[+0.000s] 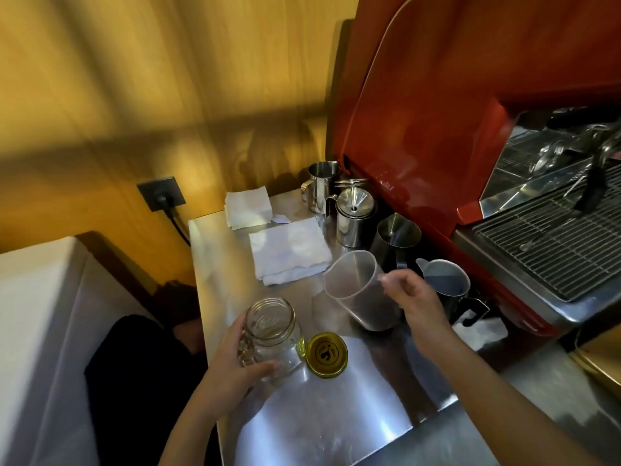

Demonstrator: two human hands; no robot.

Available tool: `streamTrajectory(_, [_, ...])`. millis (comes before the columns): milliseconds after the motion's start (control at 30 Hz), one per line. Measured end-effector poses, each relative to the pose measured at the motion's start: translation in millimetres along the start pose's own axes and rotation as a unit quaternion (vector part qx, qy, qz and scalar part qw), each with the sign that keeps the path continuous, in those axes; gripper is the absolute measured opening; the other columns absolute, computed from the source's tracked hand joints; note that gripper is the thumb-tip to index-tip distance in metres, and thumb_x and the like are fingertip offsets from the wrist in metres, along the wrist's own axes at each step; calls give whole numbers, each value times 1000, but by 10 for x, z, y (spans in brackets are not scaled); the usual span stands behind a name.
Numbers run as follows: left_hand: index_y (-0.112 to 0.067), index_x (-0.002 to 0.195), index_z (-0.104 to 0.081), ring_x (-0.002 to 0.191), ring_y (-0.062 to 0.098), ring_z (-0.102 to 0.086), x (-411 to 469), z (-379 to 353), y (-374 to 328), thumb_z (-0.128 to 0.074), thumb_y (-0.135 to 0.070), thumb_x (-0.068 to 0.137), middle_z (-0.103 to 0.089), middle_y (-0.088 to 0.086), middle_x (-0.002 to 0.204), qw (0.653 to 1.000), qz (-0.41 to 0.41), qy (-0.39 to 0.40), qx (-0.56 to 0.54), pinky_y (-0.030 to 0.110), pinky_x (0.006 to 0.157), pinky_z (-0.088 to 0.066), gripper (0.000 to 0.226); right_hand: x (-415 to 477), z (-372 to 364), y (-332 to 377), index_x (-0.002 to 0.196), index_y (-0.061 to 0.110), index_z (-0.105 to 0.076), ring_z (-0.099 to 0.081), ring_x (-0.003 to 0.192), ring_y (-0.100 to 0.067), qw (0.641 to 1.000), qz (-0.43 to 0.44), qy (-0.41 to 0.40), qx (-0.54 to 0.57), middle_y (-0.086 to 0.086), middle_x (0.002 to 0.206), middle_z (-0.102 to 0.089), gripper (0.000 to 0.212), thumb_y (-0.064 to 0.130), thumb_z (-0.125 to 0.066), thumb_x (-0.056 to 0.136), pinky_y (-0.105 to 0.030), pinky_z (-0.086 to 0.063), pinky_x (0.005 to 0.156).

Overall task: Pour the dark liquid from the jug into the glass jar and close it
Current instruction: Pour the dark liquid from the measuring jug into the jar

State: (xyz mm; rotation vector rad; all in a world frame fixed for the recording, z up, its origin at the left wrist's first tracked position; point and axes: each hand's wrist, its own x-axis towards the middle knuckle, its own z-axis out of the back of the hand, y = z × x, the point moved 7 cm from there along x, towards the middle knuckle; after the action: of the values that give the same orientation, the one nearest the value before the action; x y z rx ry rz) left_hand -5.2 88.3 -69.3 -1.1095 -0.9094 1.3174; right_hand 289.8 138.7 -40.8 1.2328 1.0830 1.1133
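Two hands at work, both mine to steer. My left hand [232, 364] wraps the glass jar [272, 334], fingers [260, 368] curled round its lower wall, and holds it at the near left of the steel worktop [336, 425], tipped a little to the left. The jar's mouth is open and I see no dark liquid in it; it looks empty.

My right hand [413, 297] holds the clear plastic jug [359, 290], fingers closed at its handle side, though the handle itself is hidden behind them. The jug is tilted, spout toward the upper left, and the dark liquid [373, 306] sits pooled in its lower part. Jug and jar are near each other but apart; the spout is not over the jar's mouth.

The yellow lid [326, 355] lies flat on the worktop just right of the jar, between the two hands.

Behind: folded white cloths [289, 253], several steel pitchers [396, 237] and a red espresso machine [437, 129].

Progress, as I judge it: early. Lid is off, jar steadied, jug in hand. Left to do: bring the spout over the mouth, pour, set the jug down, fit the lid. Narrow mouth, so spilling is the risk.
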Motion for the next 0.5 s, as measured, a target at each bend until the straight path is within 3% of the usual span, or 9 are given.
streamTrajectory(133, [-23, 134, -46, 120, 19, -56, -7, -21, 16, -88, -23, 50, -55, 8, 132, 1000, 9, -19, 1, 38, 102, -46, 94, 52, -55, 36, 75, 22, -60, -50, 66, -8, 1000, 13, -2, 23, 0, 73, -57, 16, 20, -56, 90, -20, -40, 58])
streamTrajectory(267, [-21, 137, -43, 123, 23, -53, -28, -40, 43, -87, -21, 50, -51, 12, 134, 999, 22, -44, -2, 46, 106, -43, 97, 117, -110, 160, 72, 13, -59, -47, 62, -10, 999, 30, -7, 37, -3, 64, -51, 17, 19, -60, 88, -26, -36, 57])
streamTrajectory(400, [-24, 136, -42, 123, 20, -53, -40, -44, 42, -88, -20, 52, -50, 10, 134, 998, 30, -51, 2, 45, 106, -43, 95, 254, -170, 413, 68, 2, -60, -49, 51, -3, 996, 66, -4, 65, 9, 51, -54, 16, 7, -63, 84, -14, -40, 48])
streamTrajectory(500, [-27, 137, -40, 125, 20, -51, -44, -35, 45, -88, -26, 52, -50, 8, 136, 997, 32, -61, 15, 45, 108, -41, 98, 351, -265, 627, 58, 11, -54, -43, 43, 4, 991, 91, 26, 90, 14, 40, -50, 30, 2, -59, 85, -9, -37, 44])
